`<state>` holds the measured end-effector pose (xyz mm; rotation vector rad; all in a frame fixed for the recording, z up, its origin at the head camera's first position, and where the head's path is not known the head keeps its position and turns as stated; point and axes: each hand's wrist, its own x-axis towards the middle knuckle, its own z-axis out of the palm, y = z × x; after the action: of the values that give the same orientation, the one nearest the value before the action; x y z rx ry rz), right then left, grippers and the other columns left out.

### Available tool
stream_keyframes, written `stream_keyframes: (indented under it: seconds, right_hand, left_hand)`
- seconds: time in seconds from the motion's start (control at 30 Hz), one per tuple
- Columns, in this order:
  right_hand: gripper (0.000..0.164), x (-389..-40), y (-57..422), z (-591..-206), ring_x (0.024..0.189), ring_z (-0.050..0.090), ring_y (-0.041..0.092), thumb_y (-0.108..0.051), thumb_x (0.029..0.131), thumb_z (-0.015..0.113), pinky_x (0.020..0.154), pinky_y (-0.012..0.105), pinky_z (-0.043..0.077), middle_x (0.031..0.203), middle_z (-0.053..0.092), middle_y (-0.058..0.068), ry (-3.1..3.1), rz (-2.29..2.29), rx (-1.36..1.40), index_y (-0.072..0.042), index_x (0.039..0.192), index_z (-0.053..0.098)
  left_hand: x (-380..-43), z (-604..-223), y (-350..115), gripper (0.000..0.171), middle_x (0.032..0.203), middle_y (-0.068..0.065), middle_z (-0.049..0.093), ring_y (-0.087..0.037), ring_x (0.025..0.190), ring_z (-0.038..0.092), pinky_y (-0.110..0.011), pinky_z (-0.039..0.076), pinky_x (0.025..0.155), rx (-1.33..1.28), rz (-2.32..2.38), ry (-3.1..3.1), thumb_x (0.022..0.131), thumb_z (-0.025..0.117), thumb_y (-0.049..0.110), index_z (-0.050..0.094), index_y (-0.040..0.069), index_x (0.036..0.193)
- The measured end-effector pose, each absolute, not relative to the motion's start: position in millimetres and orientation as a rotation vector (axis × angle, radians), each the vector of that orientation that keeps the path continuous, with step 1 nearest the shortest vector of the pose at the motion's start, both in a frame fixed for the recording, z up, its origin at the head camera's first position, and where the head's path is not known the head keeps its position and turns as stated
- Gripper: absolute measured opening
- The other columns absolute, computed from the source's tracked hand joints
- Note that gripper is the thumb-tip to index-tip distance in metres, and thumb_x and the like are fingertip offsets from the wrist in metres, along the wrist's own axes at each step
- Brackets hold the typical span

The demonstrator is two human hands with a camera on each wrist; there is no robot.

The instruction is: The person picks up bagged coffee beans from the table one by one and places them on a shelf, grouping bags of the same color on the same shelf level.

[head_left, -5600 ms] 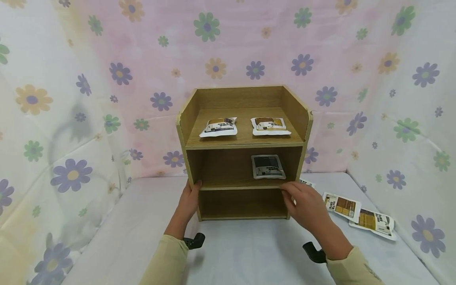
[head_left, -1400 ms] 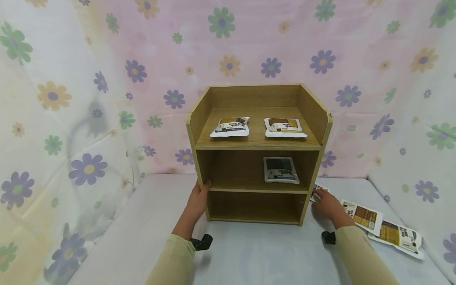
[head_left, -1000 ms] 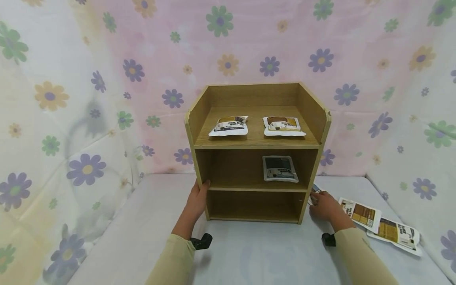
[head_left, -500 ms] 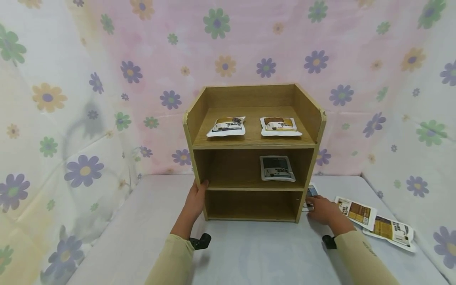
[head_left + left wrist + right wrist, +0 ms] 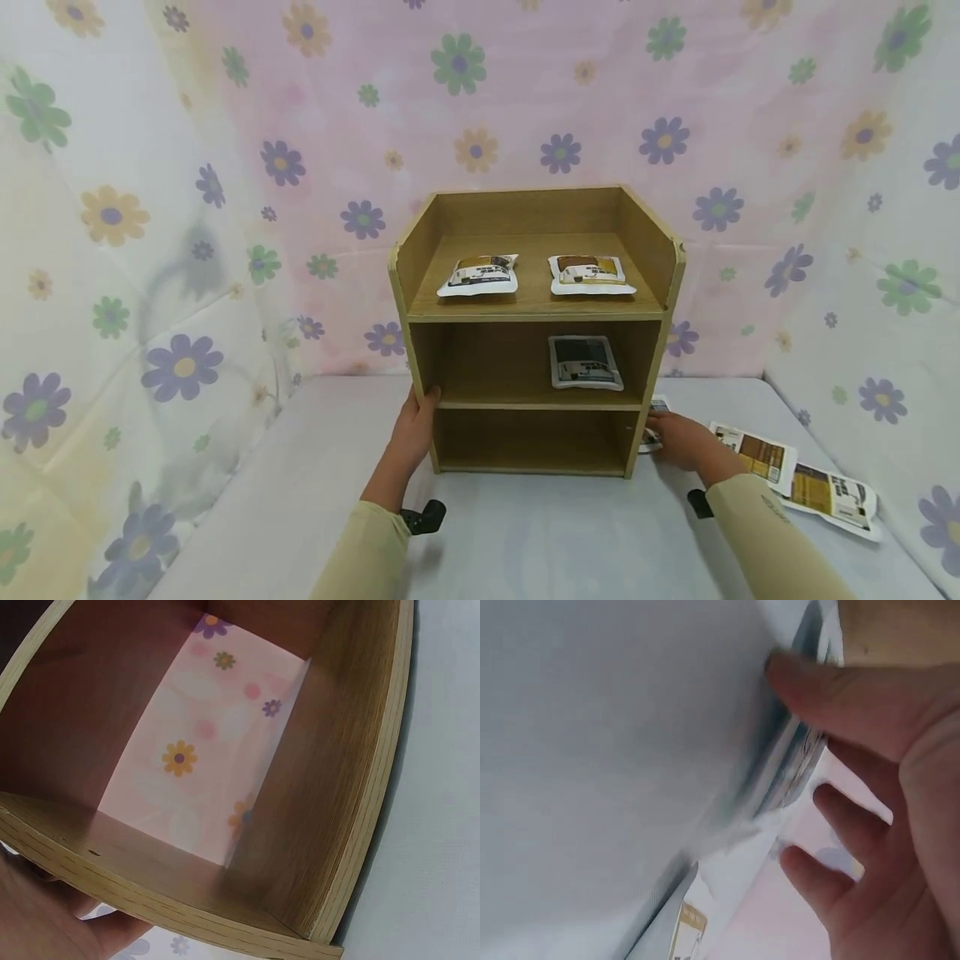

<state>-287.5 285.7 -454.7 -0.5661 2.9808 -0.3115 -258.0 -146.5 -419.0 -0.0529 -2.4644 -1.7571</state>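
Observation:
A small wooden shelf (image 5: 534, 317) with three levels stands on the white table. My left hand (image 5: 412, 425) grips its left side panel, thumb at the front edge; the left wrist view shows the fingers (image 5: 112, 930) along the panel's outside. Beside the shelf's right side, my right hand (image 5: 678, 440) pinches a white-edged flat food packet (image 5: 651, 440) low over the table. In the right wrist view the thumb (image 5: 817, 690) lies across the blurred packet (image 5: 787, 765), with other fingers spread beyond it.
Two packets, one left (image 5: 480, 275) and one right (image 5: 591, 275), lie on the top level. A dark-labelled packet (image 5: 585, 362) leans in the middle level. On the table at right lie two overlapping brown-labelled packets (image 5: 761, 457) (image 5: 828, 498). Floral cloth (image 5: 510, 100) surrounds the table.
Since the first frame my right hand has left the shelf's front and gone right to the packet beside it. Lately that packet has turned and come nearer. My left hand keeps its grip.

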Motion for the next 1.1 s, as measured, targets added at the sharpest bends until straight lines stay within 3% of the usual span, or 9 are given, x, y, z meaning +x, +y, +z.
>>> stream_keyframes:
  seconds: [0.13,0.37,0.53,0.73,0.9,1.1]
  right_hand:
    - [0.049,-293.8,287.7,-452.7,0.094,0.064,0.033,-0.006,0.077,0.076,0.084,0.054,0.050,0.105,0.069,0.014,2.951,-0.341,-0.581,-0.005,0.124,0.062]
    - [0.039,-291.5,288.9,-454.8,0.093,0.066,0.027,-0.012,0.085,0.071,0.087,0.052,0.051,0.105,0.070,0.008,2.959,-0.325,-0.617,-0.008,0.123,0.062]
    - [0.024,-289.3,287.9,-457.9,0.077,0.066,0.024,-0.012,0.087,0.066,0.072,0.047,0.054,0.087,0.070,0.004,3.090,-0.221,-0.708,-0.011,0.112,0.066]
    - [0.019,-284.5,287.0,-458.2,0.066,0.063,0.024,-0.008,0.086,0.065,0.062,0.043,0.054,0.075,0.068,0.004,3.241,-0.086,-0.709,-0.012,0.104,0.069]
    - [0.015,-277.8,287.3,-456.9,0.065,0.064,0.025,-0.009,0.085,0.067,0.060,0.043,0.053,0.076,0.069,0.005,3.312,-0.099,-0.691,-0.009,0.100,0.071]
    - [0.016,-265.7,287.6,-451.9,0.078,0.069,0.029,-0.010,0.088,0.067,0.070,0.047,0.056,0.088,0.073,0.010,3.365,-0.211,-0.637,-0.003,0.101,0.071]
  left_hand:
    - [-257.6,-418.0,-148.0,0.067,0.155,-0.021,0.030,-0.041,0.140,0.034,-0.060,0.027,0.112,-0.049,-1.741,-2.464,0.102,0.031,0.052,0.016,0.015,0.156]
    - [-256.2,-417.9,-147.8,0.066,0.155,-0.019,0.030,-0.040,0.140,0.033,-0.061,0.026,0.113,-0.081,-1.753,-2.445,0.102,0.032,0.050,0.016,0.014,0.156]
    - [-256.6,-416.3,-146.4,0.065,0.155,-0.020,0.030,-0.040,0.139,0.035,-0.061,0.027,0.112,-0.085,-1.747,-2.453,0.103,0.031,0.049,0.016,0.015,0.156]
    - [-256.9,-416.8,-145.7,0.064,0.155,-0.020,0.030,-0.041,0.139,0.035,-0.061,0.027,0.112,-0.086,-1.755,-2.451,0.103,0.031,0.048,0.016,0.015,0.156]
    - [-257.7,-417.2,-146.6,0.062,0.154,-0.020,0.033,-0.041,0.137,0.038,-0.060,0.029,0.111,-0.099,-1.745,-2.439,0.103,0.031,0.046,0.017,0.015,0.156]
    - [-257.7,-416.3,-147.6,0.062,0.152,-0.020,0.036,-0.040,0.135,0.041,-0.059,0.031,0.110,-0.095,-1.742,-2.436,0.103,0.031,0.047,0.019,0.015,0.155]
